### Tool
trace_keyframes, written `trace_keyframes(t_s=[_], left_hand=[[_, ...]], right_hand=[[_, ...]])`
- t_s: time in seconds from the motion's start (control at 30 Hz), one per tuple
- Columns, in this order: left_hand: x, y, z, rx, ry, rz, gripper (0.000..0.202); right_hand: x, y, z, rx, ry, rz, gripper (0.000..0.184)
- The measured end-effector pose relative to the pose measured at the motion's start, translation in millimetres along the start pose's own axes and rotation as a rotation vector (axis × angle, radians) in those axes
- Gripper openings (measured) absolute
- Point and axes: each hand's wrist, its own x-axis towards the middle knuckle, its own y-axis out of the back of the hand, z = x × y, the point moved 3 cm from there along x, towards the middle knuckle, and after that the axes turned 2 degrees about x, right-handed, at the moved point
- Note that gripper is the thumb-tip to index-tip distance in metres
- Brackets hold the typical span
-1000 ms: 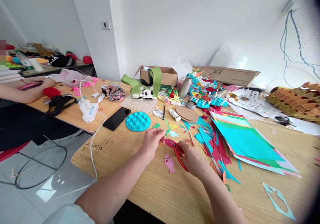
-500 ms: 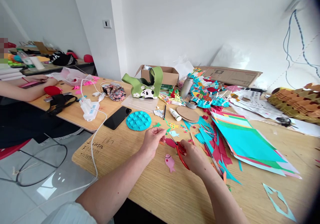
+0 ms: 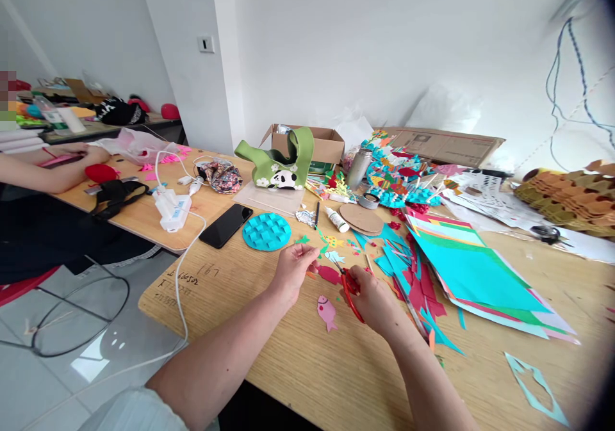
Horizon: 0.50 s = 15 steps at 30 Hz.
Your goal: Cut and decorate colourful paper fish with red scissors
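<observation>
My right hand [image 3: 368, 293] is wrapped round red-handled scissors [image 3: 352, 300], whose slightly parted blades point up and left. My left hand [image 3: 294, 271] is closed in a pinch on a small green paper piece [image 3: 323, 250], mostly hidden by the fingertips. Beneath and between the hands lies a dark red paper fish [image 3: 328, 275]. Nearer to me is a pink paper fish [image 3: 327, 312] with a drawn face. Beyond the blades lie a light blue paper fish [image 3: 335, 257] and a yellow paper fish [image 3: 335, 241].
A woven blue disc [image 3: 266, 231] and a phone [image 3: 225, 225] lie to the left. Paper scraps [image 3: 423, 284] and stacked coloured sheets [image 3: 475, 271] cover the right. A glue bottle [image 3: 337, 219] and cardboard disc [image 3: 361, 218] lie behind. Another person's arm [image 3: 33, 171] rests far left.
The scissors have shifted slightly right and turned more upright, away from my left fingertips. A tiny green snippet now shows on the table beside the pink fish. My left hand stays put.
</observation>
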Motion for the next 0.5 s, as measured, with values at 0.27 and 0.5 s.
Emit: trace_keyframes(t_s=[0.27,0.5], left_hand=[[-6,-8.1,-2,0.067,0.056,-0.198,0.029],[-14,-13.1,-4,0.180,0.111,-0.350,0.030]], right_hand=[[-1,11,2,0.841,-0.096,0.022,0.034],[0,10,10,1.188,-0.146,0.159,0.037]])
